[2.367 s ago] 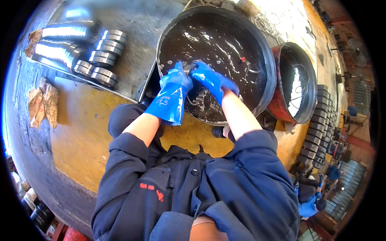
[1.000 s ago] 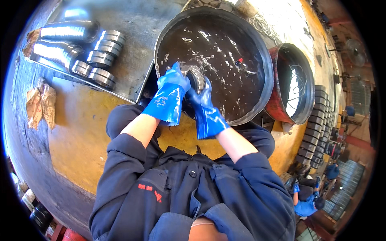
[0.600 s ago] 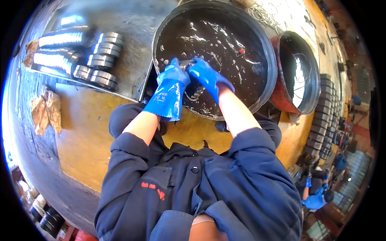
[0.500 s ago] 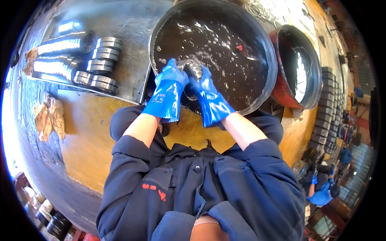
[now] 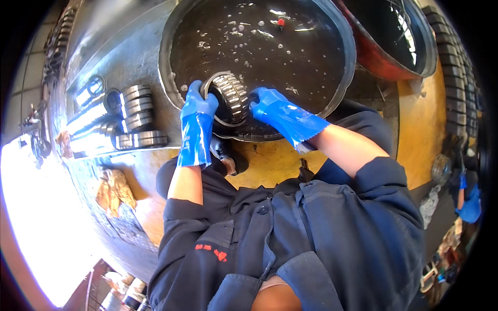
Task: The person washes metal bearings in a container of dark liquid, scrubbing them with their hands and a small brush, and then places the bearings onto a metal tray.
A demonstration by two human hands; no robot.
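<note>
A steel roller bearing (image 5: pixel 236 96), its rollers showing round a dark bore, is tilted over the near rim of a large round tub (image 5: pixel 165 67) of dark liquid. My left hand (image 5: pixel 199 103), in a blue rubber glove, grips its left side with the thumb or fingers hooked over the ring's edge. On its other side my right hand (image 5: pixel 271 106), gloved the same, has curled fingers against the rollers' edge. The right fingertips are partly hidden. Bubbles and a small red thing (image 5: pixel 280 22) float on the liquid.
Stacked steel bearing rings (image 5: pixel 138 111) stand on a metal tray (image 5: pixel 155 62) at the left. Stained gloves (image 5: pixel 115 192) lie nearer me. A red drum (image 5: pixel 381 65) of liquid stands at the far right, beside rows of dark rings (image 5: pixel 454 78). Another person (image 5: pixel 469 202) is at the right edge.
The bearing has come up and toward me, and its rollers now show plainly. My hands are farther apart, the right one shifted to its side. The view has turned and moved.
</note>
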